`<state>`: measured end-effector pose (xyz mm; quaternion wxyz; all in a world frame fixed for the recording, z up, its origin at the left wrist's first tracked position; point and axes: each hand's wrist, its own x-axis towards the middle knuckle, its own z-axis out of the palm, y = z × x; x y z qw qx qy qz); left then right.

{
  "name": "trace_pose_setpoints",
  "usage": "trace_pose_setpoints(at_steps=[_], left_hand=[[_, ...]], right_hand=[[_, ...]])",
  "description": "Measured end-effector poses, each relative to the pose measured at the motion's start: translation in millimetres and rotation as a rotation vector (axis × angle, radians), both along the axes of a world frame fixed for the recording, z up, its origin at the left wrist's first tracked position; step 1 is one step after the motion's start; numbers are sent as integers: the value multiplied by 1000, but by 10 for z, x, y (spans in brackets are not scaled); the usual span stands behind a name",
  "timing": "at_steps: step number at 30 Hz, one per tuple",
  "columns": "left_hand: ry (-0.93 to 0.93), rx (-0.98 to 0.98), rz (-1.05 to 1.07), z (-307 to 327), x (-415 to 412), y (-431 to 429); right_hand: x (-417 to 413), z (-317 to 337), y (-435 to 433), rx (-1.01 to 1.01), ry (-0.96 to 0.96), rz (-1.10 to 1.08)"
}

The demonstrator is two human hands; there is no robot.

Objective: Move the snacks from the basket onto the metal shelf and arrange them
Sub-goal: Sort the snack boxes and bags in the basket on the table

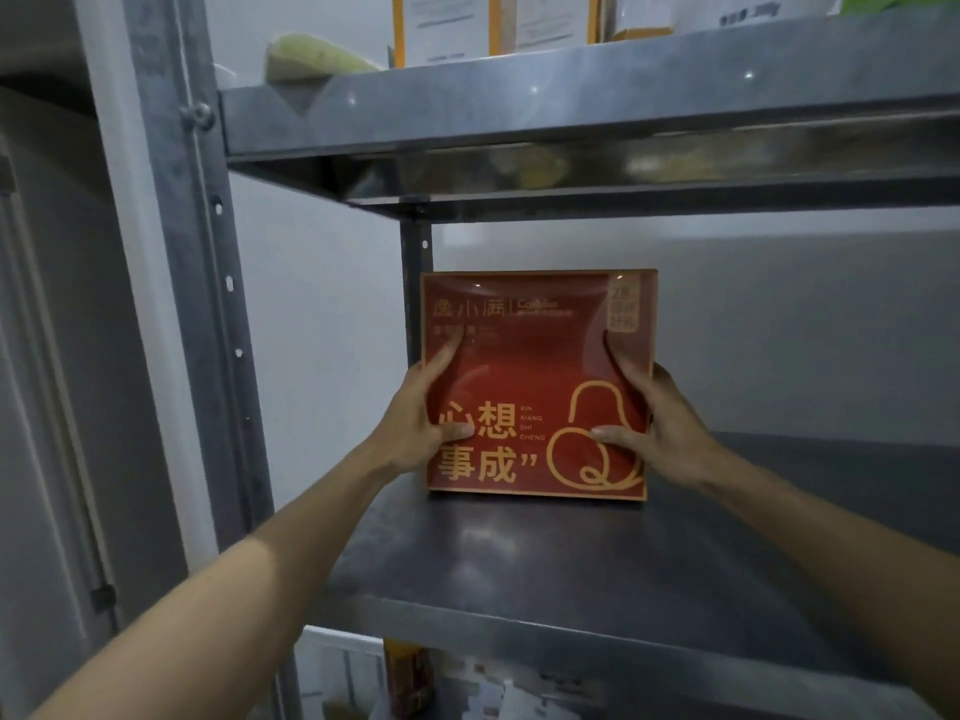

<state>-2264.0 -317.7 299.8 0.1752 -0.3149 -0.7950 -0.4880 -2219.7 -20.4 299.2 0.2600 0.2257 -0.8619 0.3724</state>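
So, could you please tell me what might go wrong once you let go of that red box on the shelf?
1. The red snack box stands upright on its narrow bottom edge on the smooth metal shelf. With nothing beside it, it could tip over once the left hand and right hand release.
2. Its glossy wrap may slide in the fingers, or on the shiny steel, so it might skid forward.

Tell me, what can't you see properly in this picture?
Head view only:
- The boxes up top: cut off by the picture's upper edge, print blurred.
- The things under the middle shelf: mostly hidden by it, dark and blurred.
- Small print on the red box: too blurred; the left hand and right hand cover its sides.
- The basket: outside the picture.
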Motion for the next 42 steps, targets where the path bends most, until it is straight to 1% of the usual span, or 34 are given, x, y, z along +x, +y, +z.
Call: trace_pose_setpoints(at_steps=[4, 10, 16, 23, 33, 42], left_hand=[[-41, 32, -5, -10, -197, 57], [-23, 64, 0, -36, -371, 114], [36, 94, -9, -130, -420, 125], [21, 128, -18, -139, -435, 150], [35, 64, 45, -114, -503, 180], [28, -5, 75, -86, -609, 196]], right_hand=[[-153, -6, -30, 6, 3, -52], [-323, -38, -90, 19, 27, -136], [-326, -69, -122, 5, 18, -155], [-332, -86, -142, -1, 26, -182], [-389, -94, -177, -13, 15, -240], [-482, -38, -183, 17, -21, -265]])
